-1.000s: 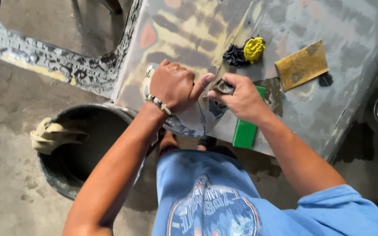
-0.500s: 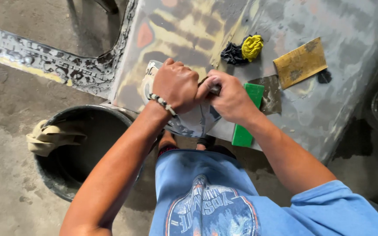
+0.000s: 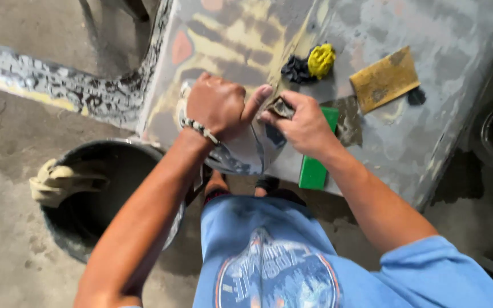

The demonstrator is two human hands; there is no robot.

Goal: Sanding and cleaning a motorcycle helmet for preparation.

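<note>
Both hands work one sheet of sandpaper (image 3: 252, 149) at the panel's (image 3: 241, 40) near edge — left hand (image 3: 219, 108) clenched on it, right hand (image 3: 302, 122) pinching its corner. Seemingly folding or tearing it; a firm, steady pull looks needed.

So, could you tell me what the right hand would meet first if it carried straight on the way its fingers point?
The right hand points up-left toward the left hand, whose thumb already nearly touches its fingertips, so it would probably meet that thumb first.
</note>
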